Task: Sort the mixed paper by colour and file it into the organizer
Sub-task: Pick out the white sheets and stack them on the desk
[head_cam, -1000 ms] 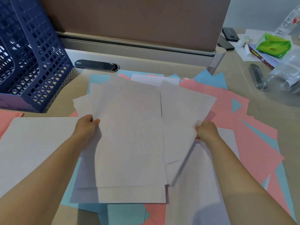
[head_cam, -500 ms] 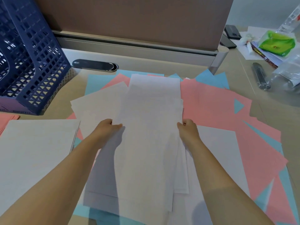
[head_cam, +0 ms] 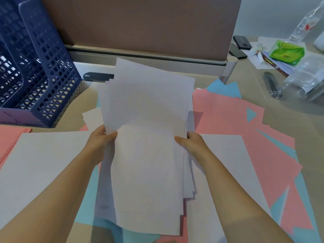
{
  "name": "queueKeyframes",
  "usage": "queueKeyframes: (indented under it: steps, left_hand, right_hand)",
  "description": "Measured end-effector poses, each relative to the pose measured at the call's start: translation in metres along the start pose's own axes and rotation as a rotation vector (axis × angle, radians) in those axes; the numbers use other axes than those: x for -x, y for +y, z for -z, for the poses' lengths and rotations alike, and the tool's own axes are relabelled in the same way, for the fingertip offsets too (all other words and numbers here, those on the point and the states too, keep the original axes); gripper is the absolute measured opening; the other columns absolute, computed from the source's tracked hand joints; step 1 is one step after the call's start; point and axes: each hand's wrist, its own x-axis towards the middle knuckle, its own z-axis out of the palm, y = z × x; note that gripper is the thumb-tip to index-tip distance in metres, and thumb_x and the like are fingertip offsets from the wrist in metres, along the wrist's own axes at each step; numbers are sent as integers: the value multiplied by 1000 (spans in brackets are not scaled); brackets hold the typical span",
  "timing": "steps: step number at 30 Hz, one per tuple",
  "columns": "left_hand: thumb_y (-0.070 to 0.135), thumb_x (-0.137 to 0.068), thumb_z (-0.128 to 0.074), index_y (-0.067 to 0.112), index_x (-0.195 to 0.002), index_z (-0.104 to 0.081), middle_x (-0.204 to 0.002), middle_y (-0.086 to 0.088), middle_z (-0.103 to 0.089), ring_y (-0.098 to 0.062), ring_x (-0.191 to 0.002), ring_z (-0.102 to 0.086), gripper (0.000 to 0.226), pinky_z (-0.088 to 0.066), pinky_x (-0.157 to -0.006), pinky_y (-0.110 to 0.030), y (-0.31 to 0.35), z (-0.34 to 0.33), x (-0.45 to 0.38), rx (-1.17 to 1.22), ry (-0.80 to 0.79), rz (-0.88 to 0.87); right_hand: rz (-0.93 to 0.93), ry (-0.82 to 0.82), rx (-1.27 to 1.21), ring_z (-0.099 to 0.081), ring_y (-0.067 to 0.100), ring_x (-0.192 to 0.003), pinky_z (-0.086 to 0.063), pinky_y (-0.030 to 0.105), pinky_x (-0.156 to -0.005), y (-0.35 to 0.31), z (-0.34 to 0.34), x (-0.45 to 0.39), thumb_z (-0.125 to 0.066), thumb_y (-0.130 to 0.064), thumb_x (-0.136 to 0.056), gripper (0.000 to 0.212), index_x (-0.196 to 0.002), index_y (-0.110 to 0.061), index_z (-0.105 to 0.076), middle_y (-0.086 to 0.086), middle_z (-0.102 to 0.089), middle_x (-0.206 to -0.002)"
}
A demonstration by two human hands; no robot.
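Both hands now hold a gathered stack of white sheets (head_cam: 145, 137) by its side edges and have tipped it up off the desk, so its far edge rises in front of the grey rail at the foot of the brown partition (head_cam: 140, 23); half a second ago the same sheets lay flatter and lower over the pile. The left hand (head_cam: 100, 142) grips the left edge, thumb on the near face and fingers curled behind. The right hand (head_cam: 190, 142) pinches the right edge the same way, thumb in front. The sheets are more squared than before, though several edges still stagger at the near right corner.

Beneath them the mixed pile stays spread on the desk: pink paper (head_cam: 236, 128) to the right, blue paper (head_cam: 226, 86) showing at the far right and near left. A separate white stack (head_cam: 43, 163) lies at the near left, with a pink stack (head_cam: 8, 141) at the left edge. The blue lattice organizer (head_cam: 43, 76) stands at the far left, well apart from the held sheets. A black oblong object (head_cam: 98, 76) behind the stack is now partly hidden by it.
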Motion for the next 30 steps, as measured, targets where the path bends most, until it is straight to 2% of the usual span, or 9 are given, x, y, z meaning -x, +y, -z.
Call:
queueKeyframes:
  steps: [4,7,11,15,17,18,21,27,30]
  left_hand:
    - [5,-96,-45,10,-79,-52,-67,-4,-61,-18,-69,-61,19,-45,-64,-18,0,8,1,-21,-55,102]
    - [6,-93,-51,8,-80,-52,-64,-3,-55,-15,-64,-47,13,-41,-60,-22,-7,9,4,-148,-209,213]
    - [3,-91,-53,9,-76,-54,-69,-6,-52,-19,-69,-48,17,-38,-59,-26,-22,-13,15,-226,-299,239]
    - [2,-91,-53,12,-71,-55,-74,-4,-56,-22,-86,-53,22,-39,-76,-28,-35,-55,29,-231,-236,181]
    - [2,-91,-53,9,-71,-56,-78,-11,-59,-26,-92,-57,21,-39,-73,-25,-40,-75,34,-345,-205,110]
    - [3,-90,-52,4,-78,-59,-86,-17,-61,-30,-94,-59,15,-39,-73,-26,-43,-85,35,-430,-185,74]
    - [9,-89,-51,-3,-106,-59,-108,-23,-62,-36,-101,-59,22,-42,-77,-36,-48,-102,38,-617,-108,27]
    - [8,-85,-54,-1,-103,-59,-105,-20,-62,-34,-94,-60,21,-47,-80,-40,-56,-115,47,-631,-77,31]
    - [2,-84,-57,2,-96,-57,-99,-19,-60,-28,-86,-55,12,-47,-81,-41,-57,-121,55,-527,-115,58]
  right_hand:
    - [77,73,-27,-60,30,-110,-46,37,-99,-10,-10,15,-52,-1,-90,29,-118,-1,-59,15,-63,-116]
    - [80,124,2,-61,31,-108,-46,44,-100,-6,-6,30,-50,0,-90,29,-117,-2,-61,15,-64,-116]
    - [34,228,-24,-62,30,-101,-48,43,-97,15,12,46,-50,-1,-90,25,-112,-4,-61,14,-65,-108]
    - [-34,347,43,-56,24,-80,-45,31,-75,39,40,54,-55,-8,-87,3,-85,-11,-55,6,-57,-83]
    - [-80,439,140,-50,23,-73,-39,29,-68,52,58,53,-54,-11,-85,13,-74,-15,-49,7,-51,-78]
    - [-126,487,219,-51,26,-81,-40,30,-74,57,67,55,-53,-13,-85,6,-81,-16,-54,10,-52,-88]
    - [-324,592,428,-39,33,-122,-35,39,-102,72,92,58,-52,-14,-86,38,-123,-13,-50,12,-41,-131]
    - [-354,560,420,-42,35,-120,-44,38,-90,90,111,53,-60,-4,-81,51,-127,-1,-37,17,-35,-132]
    - [-317,485,359,-53,33,-101,-45,33,-78,96,118,47,-56,-2,-82,39,-119,-1,-41,17,-49,-113]
